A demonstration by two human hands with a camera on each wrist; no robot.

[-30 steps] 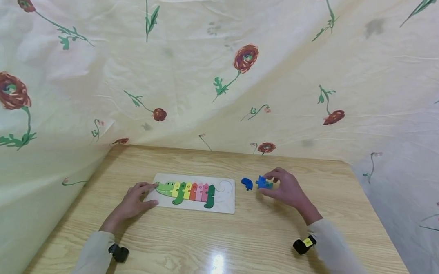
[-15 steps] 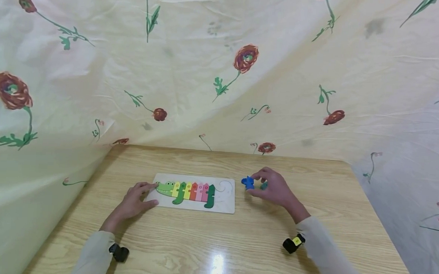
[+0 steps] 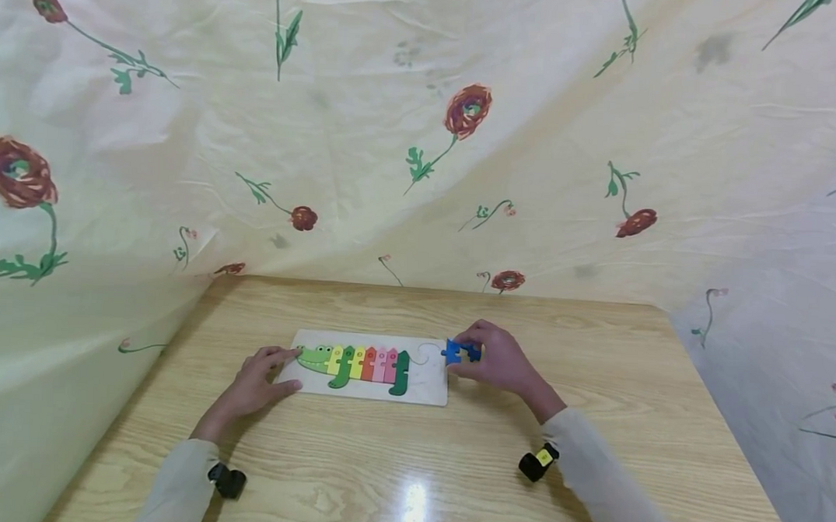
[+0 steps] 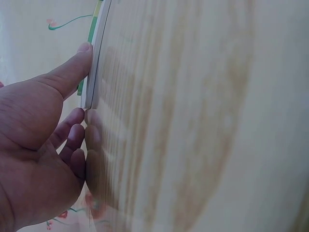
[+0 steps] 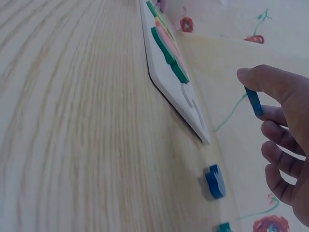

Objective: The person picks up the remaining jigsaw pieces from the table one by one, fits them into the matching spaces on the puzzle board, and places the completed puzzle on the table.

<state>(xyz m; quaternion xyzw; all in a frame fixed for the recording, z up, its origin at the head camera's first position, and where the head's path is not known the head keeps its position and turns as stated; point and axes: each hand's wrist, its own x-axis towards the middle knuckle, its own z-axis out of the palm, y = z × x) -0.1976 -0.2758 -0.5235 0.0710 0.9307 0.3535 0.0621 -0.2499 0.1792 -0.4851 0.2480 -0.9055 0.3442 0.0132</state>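
A crocodile puzzle board (image 3: 426, 386) lies flat, with coloured pieces (image 3: 369, 365) from the green head to a dark green leg; an outlined curl shows bare at its right end. My left hand (image 3: 253, 378) touches the board's left edge with thumb and index finger, other fingers loosely bent. Between thumb and index finger, my right hand (image 3: 498, 362) pinches a blue puzzle piece (image 3: 452, 352) above the board's right edge. Under that hand a darker blue curved piece (image 3: 475, 353) lies on the table. The right wrist view also shows a teal piece (image 5: 224, 227), partly cut off.
The wooden table (image 3: 325, 459) reaches back to a flower-printed cloth (image 3: 349, 235) that hangs behind it and along both sides. Each wrist carries a small black camera, the left one (image 3: 228, 482) and the right one (image 3: 537, 462).
My right hand has moved left with the blue puzzle piece, lifting it from beside the teal piece, over the darker blue one, to the board's right edge. The left hand stays put.
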